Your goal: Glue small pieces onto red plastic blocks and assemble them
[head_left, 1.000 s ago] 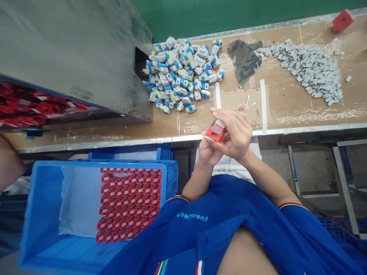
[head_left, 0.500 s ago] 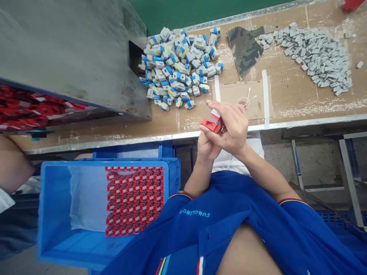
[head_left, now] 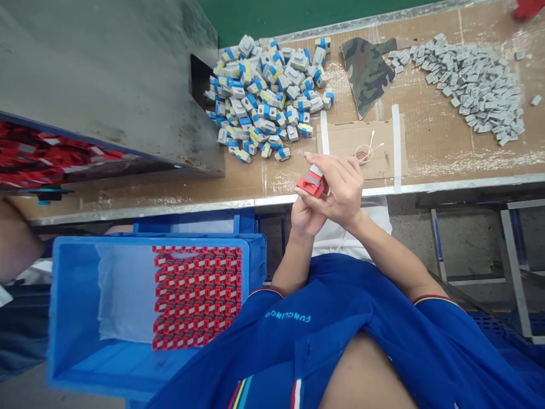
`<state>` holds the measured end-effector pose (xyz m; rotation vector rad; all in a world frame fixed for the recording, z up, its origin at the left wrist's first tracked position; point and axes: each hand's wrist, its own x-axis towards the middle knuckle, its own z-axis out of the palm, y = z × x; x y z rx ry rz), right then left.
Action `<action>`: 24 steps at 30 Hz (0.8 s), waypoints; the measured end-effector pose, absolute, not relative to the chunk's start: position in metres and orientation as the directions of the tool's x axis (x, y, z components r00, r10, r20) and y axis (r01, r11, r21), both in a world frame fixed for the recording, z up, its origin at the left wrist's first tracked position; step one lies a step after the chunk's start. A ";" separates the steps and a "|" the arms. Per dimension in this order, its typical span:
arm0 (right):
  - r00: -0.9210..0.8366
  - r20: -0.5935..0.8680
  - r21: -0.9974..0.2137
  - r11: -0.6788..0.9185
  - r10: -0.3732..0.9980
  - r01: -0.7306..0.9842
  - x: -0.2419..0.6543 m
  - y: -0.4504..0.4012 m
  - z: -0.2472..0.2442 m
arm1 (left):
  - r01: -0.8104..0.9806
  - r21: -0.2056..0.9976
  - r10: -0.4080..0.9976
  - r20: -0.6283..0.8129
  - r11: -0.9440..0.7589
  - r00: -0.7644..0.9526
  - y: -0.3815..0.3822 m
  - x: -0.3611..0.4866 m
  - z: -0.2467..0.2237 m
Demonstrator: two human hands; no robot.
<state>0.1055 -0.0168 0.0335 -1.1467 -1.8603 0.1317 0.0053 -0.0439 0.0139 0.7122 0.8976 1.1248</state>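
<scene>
A red part with grey and white pieces (head_left: 311, 183) is held between both hands above the front edge of the table. My right hand (head_left: 340, 184) wraps round it from the right, fingers over its top and thumb along its lower side. Below and to the left, my left hand (head_left: 307, 217) is closed against the part's underside, its fingertips largely covered by my right hand. Just behind the hands, cotton swabs and a small ring (head_left: 365, 154) lie on a taped cardboard piece (head_left: 340, 136).
Grey blocks with blue and yellow bands (head_left: 264, 108) are heaped behind the hands, beside a metal bin (head_left: 128, 79). Small grey pieces (head_left: 485, 85) and camouflage cloth (head_left: 367, 74) lie right. A blue crate (head_left: 76, 307) holds rows of red parts (head_left: 196, 295). Someone's arm (head_left: 17, 244) shows left.
Both hands and the red part have shifted slightly left in the view. The part stays in the same grip, and the scene has moved a little with the camera.
</scene>
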 end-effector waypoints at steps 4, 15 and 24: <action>-0.133 0.644 -0.553 0.578 0.753 0.600 0.108 -0.017 0.029 | -0.421 0.852 0.950 -0.267 0.311 0.162 -0.043 0.007 0.013; 0.063 0.762 -0.577 0.632 0.645 0.517 0.133 -0.041 0.036 | -0.474 0.827 0.944 -0.191 0.302 0.268 -0.057 0.031 0.010; 0.094 0.811 -0.544 0.686 0.577 0.483 0.143 -0.058 0.045 | -0.478 0.818 0.918 -0.142 0.320 0.371 -0.069 0.043 0.008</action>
